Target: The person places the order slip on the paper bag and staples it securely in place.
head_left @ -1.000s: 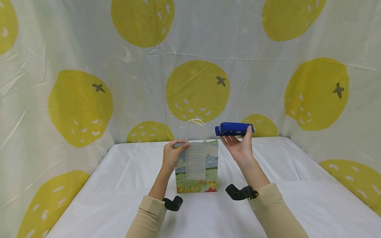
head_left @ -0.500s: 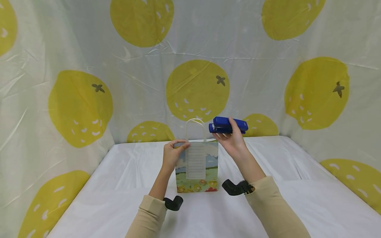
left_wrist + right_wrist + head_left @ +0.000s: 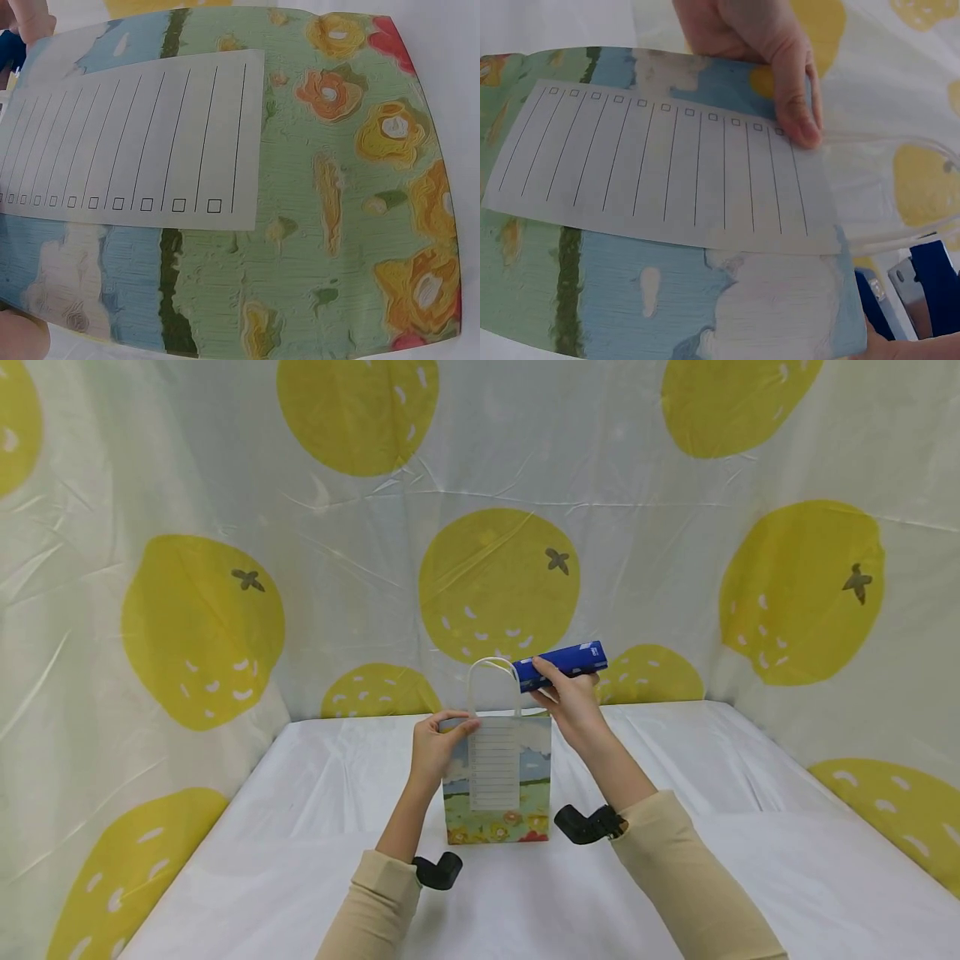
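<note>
A small paper bag (image 3: 534, 789) with a painted flower meadow stands upright on the table. Against its front lies a narrow lined sheet with checkboxes (image 3: 493, 768). My left hand (image 3: 435, 747) pinches the bag's top edge and the sheet's upper left corner, thumb in front. My right hand (image 3: 576, 706) grips a blue stapler (image 3: 570, 662) above the bag's top right corner, tilted, with its left end overlapping the white handle (image 3: 517, 689). In the right wrist view the stapler (image 3: 934, 289) shows its jaws apart, close to the bag's top edge.
A white cloth (image 3: 360, 793) covers the table under the bag. Behind and at both sides hangs a pale curtain with big yellow lemons (image 3: 498, 585). Black wrist mounts (image 3: 437, 870) stick out from both sleeves.
My right hand has carried the stapler left and slightly up toward the bag handle, turning it so its right end points higher. The left hand and bag have stayed put.
</note>
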Demonstrator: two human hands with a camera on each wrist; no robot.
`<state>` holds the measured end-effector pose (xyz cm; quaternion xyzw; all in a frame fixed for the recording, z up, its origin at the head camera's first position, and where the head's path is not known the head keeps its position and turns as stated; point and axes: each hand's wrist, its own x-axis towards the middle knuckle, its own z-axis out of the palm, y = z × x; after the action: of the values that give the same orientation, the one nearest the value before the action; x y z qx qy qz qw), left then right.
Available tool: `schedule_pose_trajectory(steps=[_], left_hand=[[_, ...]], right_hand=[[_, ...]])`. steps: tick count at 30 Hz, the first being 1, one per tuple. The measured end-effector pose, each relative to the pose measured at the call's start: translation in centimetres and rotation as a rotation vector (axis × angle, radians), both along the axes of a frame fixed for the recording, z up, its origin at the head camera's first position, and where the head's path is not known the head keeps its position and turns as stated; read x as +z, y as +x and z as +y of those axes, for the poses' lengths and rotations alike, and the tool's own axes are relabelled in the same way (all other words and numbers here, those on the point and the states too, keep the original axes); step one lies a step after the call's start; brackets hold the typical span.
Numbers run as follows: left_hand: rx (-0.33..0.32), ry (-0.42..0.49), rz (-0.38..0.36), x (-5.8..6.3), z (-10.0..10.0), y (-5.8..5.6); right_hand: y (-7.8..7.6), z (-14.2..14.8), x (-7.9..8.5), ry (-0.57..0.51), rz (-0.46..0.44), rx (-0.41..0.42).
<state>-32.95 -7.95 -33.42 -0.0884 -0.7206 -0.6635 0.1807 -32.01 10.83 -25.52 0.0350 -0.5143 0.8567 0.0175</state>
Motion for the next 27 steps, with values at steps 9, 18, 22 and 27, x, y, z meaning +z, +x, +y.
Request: schedule_pose_trajectory(steps=[9,18,22,27], left_hand=[[0.020,-0.012,-0.018,0.1,0.0,0.0],[0.023,-0.012,-0.008,0.0,0.0,0.0],[0.021,-0.002,-0.012,0.0,-0.1,0.0],[0.016,0.001,-0.004,-0.1,-0.1,-0.1]], right_hand=[[-0.4,-1.2,-0.2,0.364,0.062,-0.055],[-0.1,-1.5,-0.3,0.546,0.113,-0.047],[0.0,-1.6,-0.3,0.577,0.123,-0.028],[0.1,-1.8,-0.5,0.629,0.118,-0.011]])
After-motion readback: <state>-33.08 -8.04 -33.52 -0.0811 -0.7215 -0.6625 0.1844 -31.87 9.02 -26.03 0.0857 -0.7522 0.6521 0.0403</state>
